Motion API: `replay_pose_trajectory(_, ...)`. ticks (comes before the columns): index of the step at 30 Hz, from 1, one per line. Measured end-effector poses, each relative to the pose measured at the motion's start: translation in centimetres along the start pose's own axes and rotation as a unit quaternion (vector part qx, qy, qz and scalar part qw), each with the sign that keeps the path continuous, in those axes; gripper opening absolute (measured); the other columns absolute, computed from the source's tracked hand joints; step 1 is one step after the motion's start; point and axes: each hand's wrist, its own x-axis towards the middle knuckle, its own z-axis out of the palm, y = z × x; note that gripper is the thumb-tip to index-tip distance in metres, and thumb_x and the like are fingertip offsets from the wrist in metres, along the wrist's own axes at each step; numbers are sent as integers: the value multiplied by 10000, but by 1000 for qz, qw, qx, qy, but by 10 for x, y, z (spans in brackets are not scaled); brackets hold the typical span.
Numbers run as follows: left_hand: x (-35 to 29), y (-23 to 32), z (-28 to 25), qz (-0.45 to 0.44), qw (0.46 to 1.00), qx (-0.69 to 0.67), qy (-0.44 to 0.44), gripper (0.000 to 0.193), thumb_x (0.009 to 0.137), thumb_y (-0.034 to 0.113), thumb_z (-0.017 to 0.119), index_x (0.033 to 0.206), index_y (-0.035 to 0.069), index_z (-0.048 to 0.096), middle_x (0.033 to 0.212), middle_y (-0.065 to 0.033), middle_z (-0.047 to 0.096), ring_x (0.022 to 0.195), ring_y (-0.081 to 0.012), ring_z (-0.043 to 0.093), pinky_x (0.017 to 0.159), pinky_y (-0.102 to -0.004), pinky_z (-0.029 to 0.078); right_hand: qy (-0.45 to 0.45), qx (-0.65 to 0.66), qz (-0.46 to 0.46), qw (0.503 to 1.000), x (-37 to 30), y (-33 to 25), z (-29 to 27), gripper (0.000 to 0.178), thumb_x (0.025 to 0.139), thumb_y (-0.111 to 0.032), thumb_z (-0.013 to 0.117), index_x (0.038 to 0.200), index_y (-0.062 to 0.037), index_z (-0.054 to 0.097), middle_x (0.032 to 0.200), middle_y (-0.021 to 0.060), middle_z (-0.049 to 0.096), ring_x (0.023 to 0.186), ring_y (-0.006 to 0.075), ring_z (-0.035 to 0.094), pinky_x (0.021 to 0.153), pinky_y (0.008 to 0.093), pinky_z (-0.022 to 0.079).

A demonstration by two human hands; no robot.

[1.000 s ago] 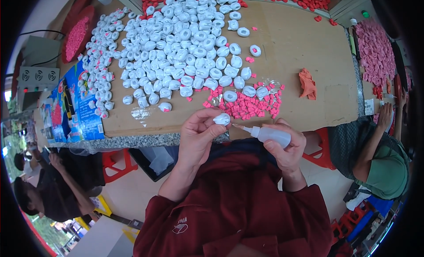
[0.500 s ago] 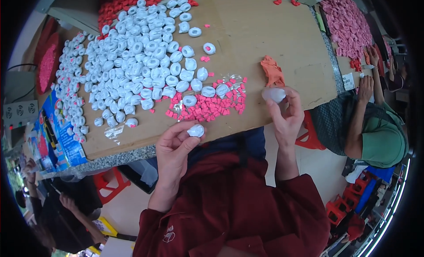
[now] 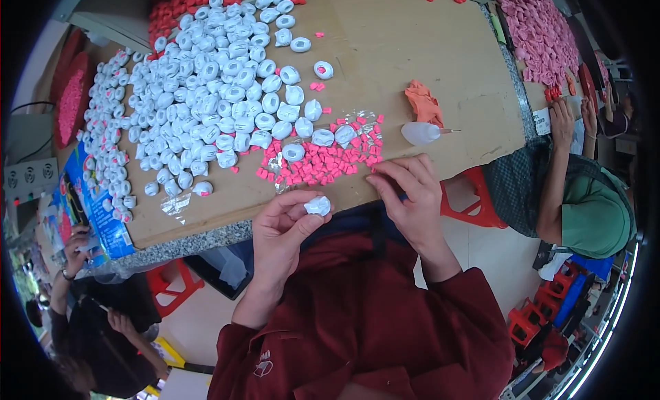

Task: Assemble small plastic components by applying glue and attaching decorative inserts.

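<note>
My left hand (image 3: 278,228) pinches a small rounded white piece (image 3: 317,206) between thumb and fingertips, just off the table's front edge. At the right end of a pile of small pink pieces (image 3: 328,165), my right hand (image 3: 412,193) is bent with thumb and forefinger tips close together. Whatever may be between those tips is too small to make out. Beyond that hand a small translucent squeeze bottle (image 3: 419,132) with a thin tip lies on its side. A crumpled orange cloth (image 3: 424,104) touches or nearly touches the bottle.
Many white rounded pieces (image 3: 227,90) cover the left of the brown cardboard tabletop (image 3: 385,42). Red pieces (image 3: 168,18) are heaped at the back left. A blue printed sheet (image 3: 103,214) lies at far left. People sit on both sides; red stools (image 3: 474,200) stand below.
My right hand has let go of the squeeze bottle, which now lies by the orange cloth. That hand has moved left and nearer to the pink pieces. My left hand has shifted slightly right.
</note>
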Motion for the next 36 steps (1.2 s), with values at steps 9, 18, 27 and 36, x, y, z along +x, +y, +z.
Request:
replay_pose_trajectory(9, -1, -4, 0, 15, 1000, -7, -14, 286, 776, -81, 591, 1054, -46, 530, 982, -118, 600, 924, -183, 591, 807, -302, 499, 11, -58, -28, 998, 3, -6, 7, 153, 694, -9, 665, 844, -24, 642, 790, 69, 578, 700, 217, 508, 610, 302, 418)
replay_pose_trajectory(18, 3, -13, 0, 47, 999, 24, -7, 286, 772, -102, 585, 1045, -33, 531, 1015, -105, 582, 976, -170, 567, 857, -281, 472, -82, 379, 111, 915, -9, -29, -1, 144, 744, 61, 607, 881, 17, 615, 840, 79, 594, 777, 155, 533, 654, 260, 410)
replay_pose_trajectory(27, 4, -19, 9, 122, 991, 45, -20, 280, 760, -144, 564, 1024, -58, 537, 1054, -124, 536, 995, -183, 555, 864, -293, 482, -121, 520, 226, 815, -12, -32, 10, 130, 805, 11, 600, 928, 26, 559, 843, 45, 582, 775, 73, 538, 700, 206, 430)
replay_pose_trajectory(36, 3, -15, 3, 109, 983, 142, -29, 274, 741, -110, 607, 999, -19, 614, 1090, -125, 541, 991, -183, 557, 833, -278, 500, -105, 314, 91, 939, -4, -33, 8, 140, 724, 4, 670, 857, 6, 630, 781, 42, 590, 708, 117, 523, 630, 233, 406)
